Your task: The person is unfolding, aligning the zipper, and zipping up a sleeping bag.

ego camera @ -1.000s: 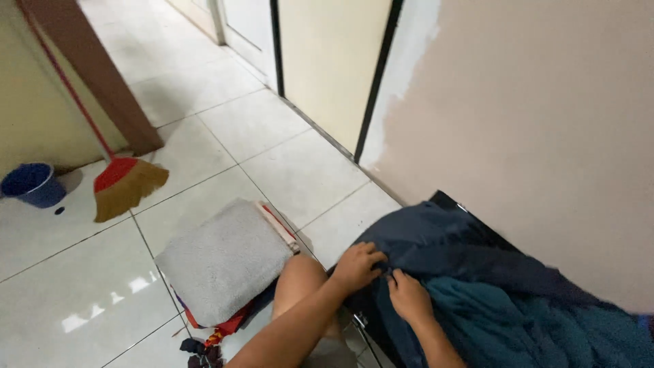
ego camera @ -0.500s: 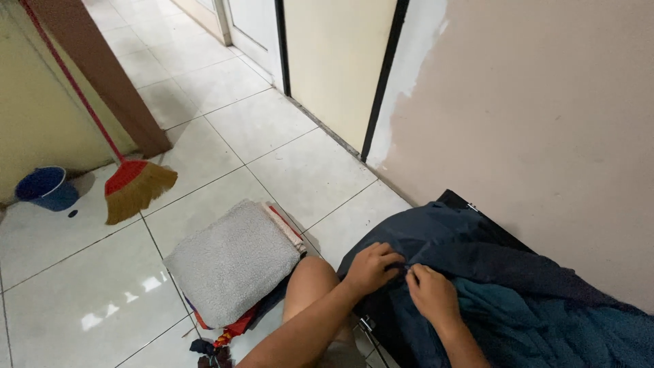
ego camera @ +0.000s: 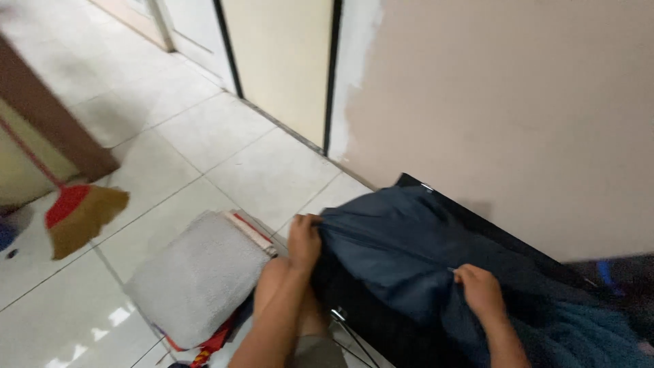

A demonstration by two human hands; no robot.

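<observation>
- The left hand sits just left of centre in the lower half of the frame, fingers closed on the left edge of a dark blue garment.
- The right hand is at lower right of centre, fingers pinched shut on a fold of the same garment.
- The garment is stretched between the two hands and drapes over a black case that stands against the beige wall on the right of the frame.
- A teal cloth lies bunched at the lower right corner, just beside the garment.
- The person's bare knee shows below the left hand.
- A grey folded towel rests on a stack at lower left of centre, with red and white edges showing under it, on the white tiled floor.
- A broom with a red head and tan bristles lies at the left edge, well apart from the hands.
- A cream door with dark frames stands at the top centre.
</observation>
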